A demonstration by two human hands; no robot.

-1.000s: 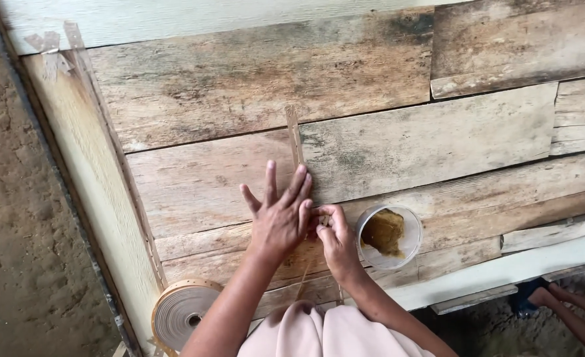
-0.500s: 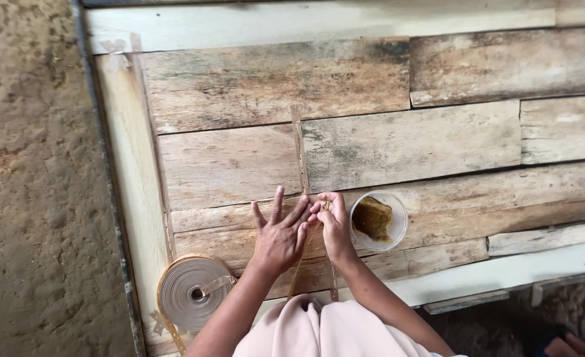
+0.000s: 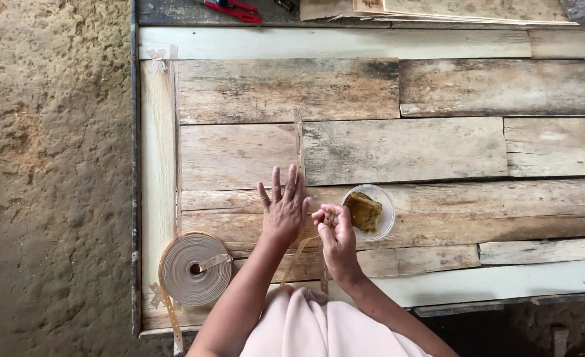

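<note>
Two hands sit side by side: my left hand [image 3: 284, 210] presses flat, fingers spread, on the thin tan strip [image 3: 299, 142] running lengthwise away, my right hand [image 3: 335, 233] pinching its near end.

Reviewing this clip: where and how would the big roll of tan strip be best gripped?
Probably by the outer rim of the roll of tan strip, from above: it lies flat on the plank table, its edge bare all round, apart from the left hand.

— Change, hands? 
— Left hand [image 3: 284, 210] now lifted back, fingers spread upright; right hand [image 3: 334, 233] has drawn apart from it, pinching the strip [image 3: 325, 264].
— View? 
— Shifted; red-handled tool [image 3: 234, 9] now appears at top.
</note>
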